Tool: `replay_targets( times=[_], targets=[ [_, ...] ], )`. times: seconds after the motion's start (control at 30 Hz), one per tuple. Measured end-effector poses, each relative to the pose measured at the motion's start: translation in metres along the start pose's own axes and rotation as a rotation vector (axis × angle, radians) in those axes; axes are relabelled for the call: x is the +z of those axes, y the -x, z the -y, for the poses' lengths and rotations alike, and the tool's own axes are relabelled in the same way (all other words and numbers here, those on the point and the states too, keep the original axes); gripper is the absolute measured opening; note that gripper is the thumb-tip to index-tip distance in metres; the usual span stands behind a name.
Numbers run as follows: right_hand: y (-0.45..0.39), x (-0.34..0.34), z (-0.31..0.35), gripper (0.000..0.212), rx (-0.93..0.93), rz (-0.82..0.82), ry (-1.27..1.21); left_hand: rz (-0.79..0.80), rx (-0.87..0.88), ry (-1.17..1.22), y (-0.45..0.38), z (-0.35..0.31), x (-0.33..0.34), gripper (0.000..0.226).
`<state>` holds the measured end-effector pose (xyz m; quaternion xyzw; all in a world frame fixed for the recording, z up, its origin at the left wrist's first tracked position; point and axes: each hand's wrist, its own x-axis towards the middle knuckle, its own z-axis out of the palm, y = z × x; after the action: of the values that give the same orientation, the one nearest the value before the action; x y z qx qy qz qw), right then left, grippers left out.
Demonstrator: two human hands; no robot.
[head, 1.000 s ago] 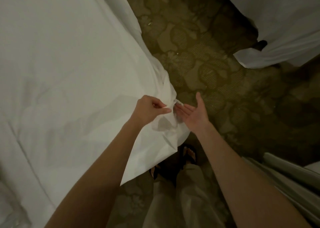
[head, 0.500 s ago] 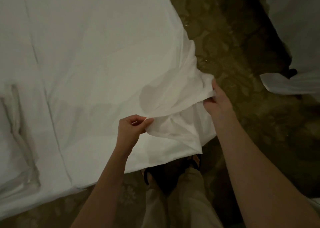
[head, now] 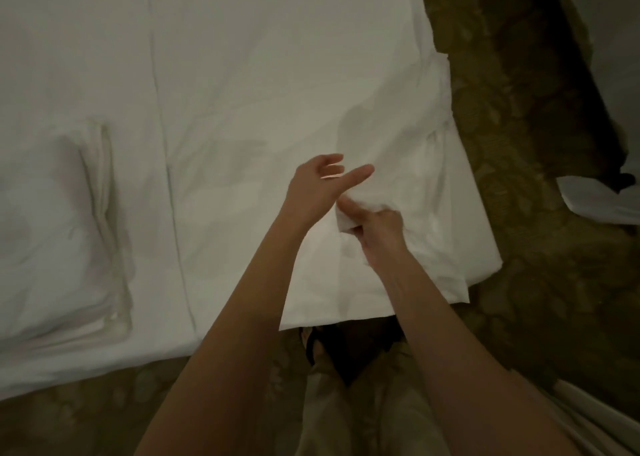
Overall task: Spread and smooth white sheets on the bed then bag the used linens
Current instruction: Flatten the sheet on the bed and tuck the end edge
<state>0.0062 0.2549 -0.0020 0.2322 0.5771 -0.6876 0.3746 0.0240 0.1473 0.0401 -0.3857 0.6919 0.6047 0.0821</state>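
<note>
A white sheet [head: 263,74] covers the bed and hangs over its near right corner [head: 460,247], where it is bunched in folds. My right hand [head: 375,227] pinches a small fold of that sheet just inside the corner. Just left of it, my left hand [head: 320,187] hovers over the sheet with the fingers spread and nothing in them. A long seam [head: 169,178] runs down the sheet left of my hands.
A white pillow [head: 52,233] lies on the bed at the left. Patterned carpet [head: 519,164] runs along the bed's right side and near edge. White linen [head: 602,202] lies on the floor at the far right. My feet [head: 346,355] stand by the near edge.
My right hand has carried the lifted sheet corner down and left onto the bed. My left hand has let go of the sheet and opened. The view has shifted left over the bed.
</note>
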Motion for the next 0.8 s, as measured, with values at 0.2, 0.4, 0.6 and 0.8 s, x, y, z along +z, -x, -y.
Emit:
replay_targets(
  times=[0.2, 0.4, 0.6, 0.8],
  targets=[
    [0.027, 0.047, -0.046, 0.030, 0.015, 0.028, 0.170, -0.072, -0.022, -0.365, -0.021, 0.019, -0.036, 0.026],
    [0.029, 0.029, -0.055, 0.042, 0.211, 0.070, -0.396, -0.098, -0.024, -0.072, -0.017, 0.033, -0.077, 0.017],
    [0.016, 0.040, -0.050, 0.042, 0.219, 0.109, -0.259, -0.132, -0.091, 0.085, 0.003, 0.073, -0.124, 0.014],
    [0.033, 0.093, -0.071, 0.005, -0.201, 0.209, 0.384, -0.196, -0.213, 0.306, 0.032, 0.135, -0.164, 0.008]
  ],
)
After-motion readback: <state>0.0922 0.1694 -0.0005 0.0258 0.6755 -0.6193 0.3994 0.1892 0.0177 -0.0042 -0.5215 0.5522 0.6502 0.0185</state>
